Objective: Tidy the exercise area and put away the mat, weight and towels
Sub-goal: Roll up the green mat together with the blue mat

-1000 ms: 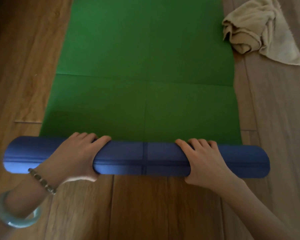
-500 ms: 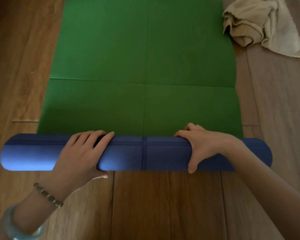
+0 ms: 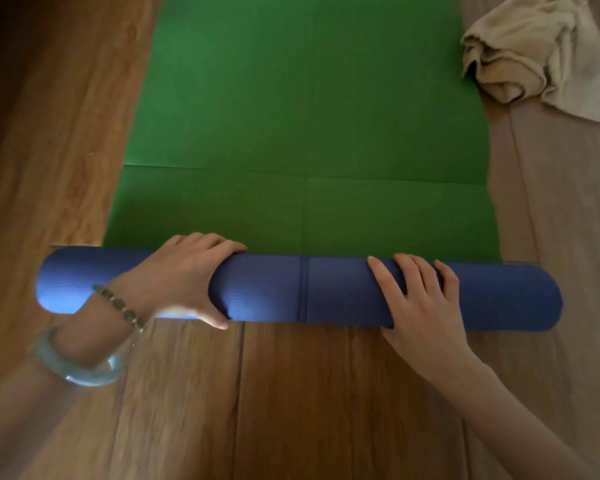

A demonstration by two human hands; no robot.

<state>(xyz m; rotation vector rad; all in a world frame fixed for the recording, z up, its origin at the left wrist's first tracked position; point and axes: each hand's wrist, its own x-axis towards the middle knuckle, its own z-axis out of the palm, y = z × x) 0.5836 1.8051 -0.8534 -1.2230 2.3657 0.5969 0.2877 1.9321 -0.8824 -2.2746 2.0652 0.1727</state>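
The exercise mat lies on the wooden floor, its near end rolled into a blue roll (image 3: 270, 289) that runs left to right. The unrolled green part (image 3: 305, 116) stretches away from me. My left hand (image 3: 180, 275) grips the roll left of its middle, fingers curled over the top and thumb on the near side. On the roll's right half my right hand (image 3: 419, 303) rests with its fingers spread and fairly straight, pressing on it. A crumpled beige towel (image 3: 527, 50) lies on the floor at the far right, beside the mat's edge. No weight is in view.
Wooden floorboards (image 3: 291, 403) surround the mat on the left, right and near side. The towel touches or nearly touches the green mat's right edge. I wear a bead bracelet and a pale bangle (image 3: 80, 365) on my left wrist.
The roll has turned further onto the green part. My right hand has shifted from a grip over the top to a flat, spread hold. My left hand keeps its grip.
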